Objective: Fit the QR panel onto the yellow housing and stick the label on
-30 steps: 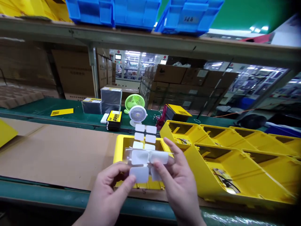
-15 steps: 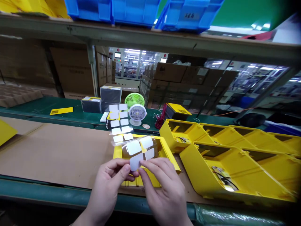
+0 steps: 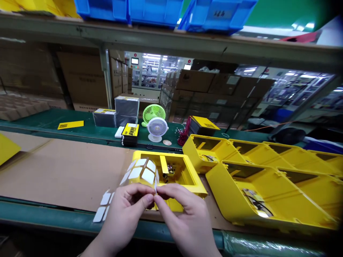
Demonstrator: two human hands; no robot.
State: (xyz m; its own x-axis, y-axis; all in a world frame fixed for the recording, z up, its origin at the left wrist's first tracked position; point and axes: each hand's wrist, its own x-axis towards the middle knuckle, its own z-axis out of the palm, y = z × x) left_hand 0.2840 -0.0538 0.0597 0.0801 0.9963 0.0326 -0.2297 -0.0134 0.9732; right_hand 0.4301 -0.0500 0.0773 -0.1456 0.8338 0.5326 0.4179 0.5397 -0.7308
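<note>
A clear sheet of white rounded stickers [image 3: 141,172] bends over the front left of a yellow housing [image 3: 197,177], its lower part hanging left behind my left hand. My left hand [image 3: 127,210] pinches the sheet's edge between thumb and fingers. Close against it, my right hand [image 3: 184,214] has thumb and index finger pressed together at the same edge, on a white sticker seen nearly edge-on. Inside the housing a small circuit part [image 3: 169,169] shows beside a yellow crossbar. The fingertips hide part of the housing's front.
More yellow housings [image 3: 241,189] stand in rows at the right. Behind are a white fan [image 3: 157,128], a green fan [image 3: 153,111], a black box with a yellow label [image 3: 130,134] and a stack of dark panels [image 3: 203,125]. Blue bins [image 3: 155,12] sit on the shelf above.
The sticker sheet has swung from standing upright to curving over leftward, uncovering the black box and the housing's inside. Both hands remain near the same place, with fingertips closer together.
</note>
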